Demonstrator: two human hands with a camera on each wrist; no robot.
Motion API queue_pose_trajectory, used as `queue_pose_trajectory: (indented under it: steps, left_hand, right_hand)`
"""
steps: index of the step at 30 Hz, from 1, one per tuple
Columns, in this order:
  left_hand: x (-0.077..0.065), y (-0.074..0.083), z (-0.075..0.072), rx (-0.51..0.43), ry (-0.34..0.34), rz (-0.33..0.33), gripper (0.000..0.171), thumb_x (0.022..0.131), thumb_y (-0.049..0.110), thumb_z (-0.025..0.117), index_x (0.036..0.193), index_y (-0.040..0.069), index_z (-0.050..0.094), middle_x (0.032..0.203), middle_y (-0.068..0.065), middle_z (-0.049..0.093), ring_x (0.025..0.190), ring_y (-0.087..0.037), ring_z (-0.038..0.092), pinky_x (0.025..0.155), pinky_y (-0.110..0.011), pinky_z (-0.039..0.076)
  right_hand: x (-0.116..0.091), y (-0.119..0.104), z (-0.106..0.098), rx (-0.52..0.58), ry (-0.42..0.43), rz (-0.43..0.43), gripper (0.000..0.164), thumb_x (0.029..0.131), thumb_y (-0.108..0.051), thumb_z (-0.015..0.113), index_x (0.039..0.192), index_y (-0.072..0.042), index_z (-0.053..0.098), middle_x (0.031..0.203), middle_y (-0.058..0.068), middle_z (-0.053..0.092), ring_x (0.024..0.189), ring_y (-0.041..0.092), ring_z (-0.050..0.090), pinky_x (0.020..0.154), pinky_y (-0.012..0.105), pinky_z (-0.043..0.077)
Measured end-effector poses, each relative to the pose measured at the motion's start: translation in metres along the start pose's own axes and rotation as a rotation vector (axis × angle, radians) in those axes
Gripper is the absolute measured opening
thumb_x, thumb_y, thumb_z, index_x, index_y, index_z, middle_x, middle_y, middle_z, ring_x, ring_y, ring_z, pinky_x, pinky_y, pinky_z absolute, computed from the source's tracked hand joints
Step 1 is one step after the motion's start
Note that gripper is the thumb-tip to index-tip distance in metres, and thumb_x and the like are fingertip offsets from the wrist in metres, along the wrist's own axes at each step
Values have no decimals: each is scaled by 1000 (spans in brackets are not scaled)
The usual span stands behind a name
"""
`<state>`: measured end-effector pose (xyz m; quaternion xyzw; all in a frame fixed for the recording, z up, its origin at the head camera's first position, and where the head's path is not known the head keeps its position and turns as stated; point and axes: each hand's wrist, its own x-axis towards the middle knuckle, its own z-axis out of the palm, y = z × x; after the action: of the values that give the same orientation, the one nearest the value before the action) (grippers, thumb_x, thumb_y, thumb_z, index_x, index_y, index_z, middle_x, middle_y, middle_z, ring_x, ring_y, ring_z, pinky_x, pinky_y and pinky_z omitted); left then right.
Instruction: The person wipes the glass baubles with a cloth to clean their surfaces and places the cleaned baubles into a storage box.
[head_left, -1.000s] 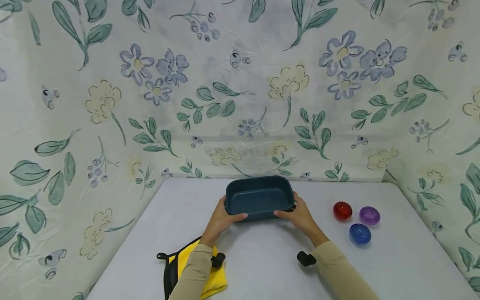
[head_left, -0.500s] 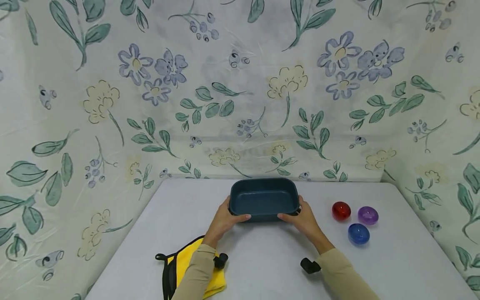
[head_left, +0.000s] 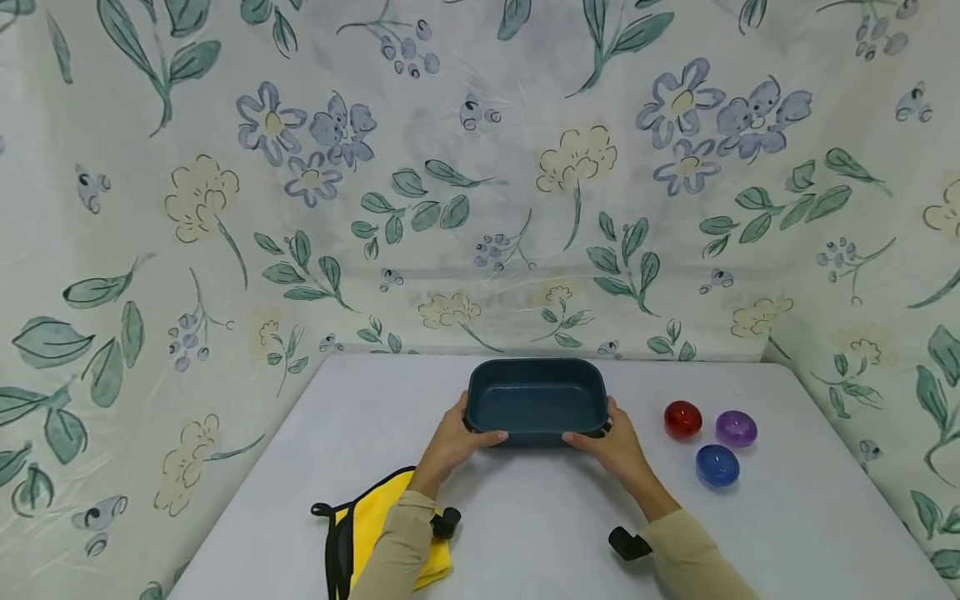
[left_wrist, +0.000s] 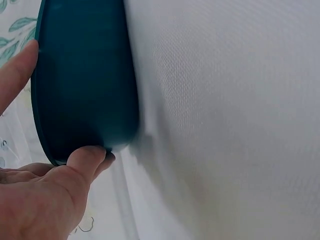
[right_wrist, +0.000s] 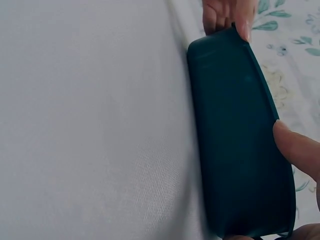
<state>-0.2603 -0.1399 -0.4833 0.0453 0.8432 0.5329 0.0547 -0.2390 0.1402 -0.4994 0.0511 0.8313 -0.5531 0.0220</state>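
Tub (head_left: 536, 400), mid-bench toward the back edge, clasped at its short ends by left hand (head_left: 455, 440) and right hand (head_left: 617, 446): probably light, stiff, smooth plastic, best held by the rim.

The white table (head_left: 525, 533) carries a dark tray (head_left: 536, 400), three coloured balls (head_left: 716, 437), apparently a yellow cloth (head_left: 397, 533).

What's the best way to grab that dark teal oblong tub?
Probably by the two short ends of the dark teal oblong plastic tub, coming in from both sides as the left hand and right hand do: its lipped rim gives the fingers purchase.
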Motion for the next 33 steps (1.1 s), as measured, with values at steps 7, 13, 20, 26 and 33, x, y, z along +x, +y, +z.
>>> queue_pose_trajectory:
  steps: [7, 13, 20, 26, 33]
  left_hand:
    - [-5, 0, 3, -7, 4, -4, 110, 83, 25, 88, 165, 2, 18, 170, -18, 28, 157, -38, 28, 127, -59, 26]
    - [-6, -1, 5, 9, 3, 7, 113, 80, 28, 89, 164, 1, 18, 169, -19, 29, 156, -38, 30, 126, -59, 28]
    - [-6, -4, 5, -1, -2, 36, 110, 81, 29, 89, 164, 3, 21, 168, -19, 32, 155, -38, 32, 126, -58, 30]
    - [-5, -4, 4, 7, -4, 53, 108, 81, 30, 89, 164, 4, 24, 167, -19, 36, 154, -38, 36, 125, -59, 31]
    - [-5, -3, 3, 3, -7, 33, 111, 82, 28, 88, 164, 2, 19, 169, -18, 31, 156, -38, 31, 126, -59, 28]
  right_hand:
    - [-6, 1, -1, 17, 3, -14, 112, 86, -30, 84, 162, 9, 11, 170, 30, 14, 158, 49, 15, 125, 63, 22]
    - [-8, 3, -2, 9, 6, -30, 110, 86, -29, 83, 162, 9, 12, 170, 29, 18, 158, 48, 19, 125, 62, 24]
    - [-8, 5, -6, -41, -12, -8, 112, 85, -36, 84, 162, 7, 15, 168, 30, 21, 156, 50, 22, 123, 65, 26]
    - [-9, 5, -22, -25, -63, 6, 110, 84, -37, 85, 162, 5, 20, 163, 29, 34, 148, 51, 40, 115, 59, 42]
    - [-22, 6, -60, -81, -69, -68, 86, 90, -33, 80, 157, 1, 38, 157, 28, 46, 142, 50, 48, 110, 55, 48]
